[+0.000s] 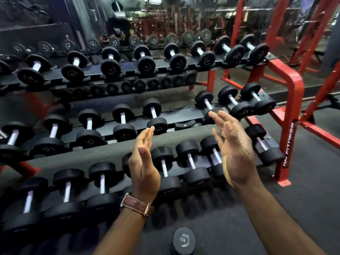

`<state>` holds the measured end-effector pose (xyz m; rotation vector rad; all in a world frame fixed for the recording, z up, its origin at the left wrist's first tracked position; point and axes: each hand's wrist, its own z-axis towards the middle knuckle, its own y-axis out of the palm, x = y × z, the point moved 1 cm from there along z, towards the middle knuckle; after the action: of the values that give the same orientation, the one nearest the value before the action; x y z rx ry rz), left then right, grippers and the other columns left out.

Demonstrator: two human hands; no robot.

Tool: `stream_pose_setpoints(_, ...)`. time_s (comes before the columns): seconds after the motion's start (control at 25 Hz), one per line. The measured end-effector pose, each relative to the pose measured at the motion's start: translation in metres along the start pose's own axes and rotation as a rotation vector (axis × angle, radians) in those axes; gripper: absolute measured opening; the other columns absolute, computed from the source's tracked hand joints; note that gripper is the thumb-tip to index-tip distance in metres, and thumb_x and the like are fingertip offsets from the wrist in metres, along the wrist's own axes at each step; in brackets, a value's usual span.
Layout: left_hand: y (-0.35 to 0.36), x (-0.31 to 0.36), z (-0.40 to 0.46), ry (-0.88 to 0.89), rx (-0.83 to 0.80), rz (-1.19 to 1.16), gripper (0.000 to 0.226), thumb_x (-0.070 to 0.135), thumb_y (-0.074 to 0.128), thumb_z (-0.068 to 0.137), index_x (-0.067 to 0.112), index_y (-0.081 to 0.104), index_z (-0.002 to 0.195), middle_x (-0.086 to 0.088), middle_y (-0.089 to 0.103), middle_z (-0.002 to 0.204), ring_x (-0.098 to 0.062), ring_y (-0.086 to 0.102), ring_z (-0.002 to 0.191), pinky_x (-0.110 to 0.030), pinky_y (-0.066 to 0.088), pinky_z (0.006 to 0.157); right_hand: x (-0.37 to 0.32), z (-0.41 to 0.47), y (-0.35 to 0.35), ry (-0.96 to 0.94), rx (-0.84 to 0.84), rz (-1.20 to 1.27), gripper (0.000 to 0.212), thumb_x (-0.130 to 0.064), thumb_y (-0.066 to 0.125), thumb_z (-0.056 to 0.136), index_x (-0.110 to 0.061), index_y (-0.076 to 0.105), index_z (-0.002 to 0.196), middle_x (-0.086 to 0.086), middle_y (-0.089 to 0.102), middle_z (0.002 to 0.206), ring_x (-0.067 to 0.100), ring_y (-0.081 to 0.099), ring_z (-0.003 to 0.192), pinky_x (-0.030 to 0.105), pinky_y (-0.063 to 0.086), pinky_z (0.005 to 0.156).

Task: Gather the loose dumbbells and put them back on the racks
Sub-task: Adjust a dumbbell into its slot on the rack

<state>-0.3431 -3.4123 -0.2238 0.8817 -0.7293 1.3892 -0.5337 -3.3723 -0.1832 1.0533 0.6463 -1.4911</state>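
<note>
A three-tier dumbbell rack with red end frames fills the view, each tier holding several black round-headed dumbbells with silver handles. The middle tier has a bare cradle between its dumbbells. One loose dumbbell stands on end on the floor at the bottom centre, below my arms. My left hand, with a brown watch strap on the wrist, and my right hand are raised in front of the rack, palms facing each other, fingers straight, holding nothing.
A mirror behind the rack reflects the dumbbells and a person in dark clothes. Red squat-rack frames stand at the right. Dark rubber floor lies to the right of the rack and beneath me.
</note>
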Motion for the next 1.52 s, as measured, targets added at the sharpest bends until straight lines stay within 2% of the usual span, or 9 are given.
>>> stream_pose_setpoints(0.2, 0.011, -0.062, -0.011, -0.002, 0.040, 0.049, 0.111, 0.088, 0.023, 0.080, 0.000, 0.046, 0.143, -0.011, 0.055, 0.146, -0.015, 0.051, 0.138, -0.041, 0.040, 0.116, 0.068, 0.005, -0.022, 0.012, -0.013, 0.097, 0.086, -0.065, 0.062, 0.080, -0.007, 0.045, 0.140, 0.005, 0.057, 0.142, 0.011, 0.046, 0.138, 0.046, 0.028, 0.120)
stream_pose_setpoints(0.4, 0.023, -0.092, -0.007, -0.007, 0.043, 0.045, 0.111, 0.088, 0.025, 0.079, 0.000, 0.045, 0.143, -0.010, 0.055, 0.146, -0.015, 0.052, 0.137, -0.043, 0.040, 0.116, 0.096, 0.017, -0.033, 0.033, -0.005, 0.115, 0.079, -0.058, 0.060, 0.084, -0.006, 0.044, 0.141, 0.006, 0.057, 0.142, 0.010, 0.046, 0.138, 0.044, 0.028, 0.120)
stream_pose_setpoints(0.52, 0.031, -0.085, 0.004, -0.043, 0.049, 0.058, 0.110, 0.088, 0.025, 0.080, 0.000, 0.046, 0.143, -0.009, 0.055, 0.145, -0.015, 0.052, 0.137, -0.043, 0.040, 0.116, 0.090, 0.030, -0.031, 0.084, 0.019, 0.123, 0.080, -0.062, 0.063, 0.079, -0.010, 0.048, 0.138, 0.006, 0.057, 0.142, 0.011, 0.046, 0.138, 0.044, 0.029, 0.120)
stream_pose_setpoints(0.72, 0.046, -0.044, 0.072, -0.096, 0.043, 0.044, 0.109, 0.088, 0.026, 0.080, 0.001, 0.046, 0.143, -0.010, 0.055, 0.145, -0.016, 0.052, 0.137, -0.044, 0.040, 0.116, 0.044, 0.095, -0.017, 0.144, 0.041, 0.087, 0.054, -0.065, 0.061, 0.081, -0.032, 0.062, 0.123, 0.004, 0.056, 0.143, 0.012, 0.044, 0.139, 0.047, 0.027, 0.120)
stream_pose_setpoints(0.96, 0.052, -0.046, 0.157, -0.165, 0.104, 0.088, 0.105, 0.089, 0.026, 0.079, 0.007, 0.051, 0.139, -0.007, 0.058, 0.142, -0.015, 0.054, 0.135, -0.043, 0.041, 0.115, 0.045, 0.185, 0.008, 0.238, -0.010, 0.059, 0.058, -0.066, 0.062, 0.079, -0.031, 0.059, 0.125, 0.001, 0.060, 0.139, 0.012, 0.047, 0.137, 0.047, 0.029, 0.119)
stream_pose_setpoints(1.08, 0.054, -0.094, 0.197, -0.289, 0.188, 0.070, 0.093, 0.092, 0.031, 0.075, 0.020, 0.056, 0.128, -0.003, 0.062, 0.134, -0.016, 0.058, 0.130, -0.041, 0.042, 0.114, 0.085, 0.234, 0.020, 0.315, -0.019, 0.043, 0.065, -0.056, 0.065, 0.080, -0.019, 0.053, 0.132, 0.001, 0.063, 0.134, 0.006, 0.053, 0.131, 0.037, 0.036, 0.115)
stream_pose_setpoints(1.2, 0.055, -0.153, 0.227, -0.366, 0.186, 0.136, 0.075, 0.090, 0.030, 0.078, 0.033, 0.059, 0.117, 0.007, 0.066, 0.121, -0.013, 0.062, 0.124, -0.038, 0.045, 0.111, 0.138, 0.273, 0.033, 0.406, -0.026, 0.019, 0.059, -0.044, 0.066, 0.081, -0.019, 0.052, 0.133, 0.000, 0.064, 0.132, 0.000, 0.058, 0.122, 0.026, 0.044, 0.105)
stream_pose_setpoints(1.36, 0.058, -0.237, 0.277, -0.423, 0.128, 0.393, 0.073, 0.074, 0.028, 0.090, 0.016, 0.065, 0.116, 0.011, 0.068, 0.098, -0.008, 0.065, 0.097, -0.033, 0.049, 0.094, 0.243, 0.344, 0.053, 0.617, -0.100, -0.042, 0.055, -0.031, 0.068, 0.089, -0.016, 0.049, 0.138, -0.006, 0.063, 0.120, -0.002, 0.064, 0.105, 0.032, 0.044, 0.108)
stream_pose_setpoints(1.52, 0.061, -0.322, 0.314, -0.608, 0.111, 0.620, 0.061, 0.058, 0.038, 0.099, 0.010, 0.056, 0.131, -0.012, 0.068, 0.121, -0.030, 0.062, 0.115, -0.033, 0.044, 0.096, 0.362, 0.416, 0.080, 0.797, -0.206, -0.151, 0.067, -0.042, 0.070, 0.084, -0.018, 0.045, 0.141, -0.002, 0.061, 0.126, 0.013, 0.056, 0.121, 0.033, 0.042, 0.101)
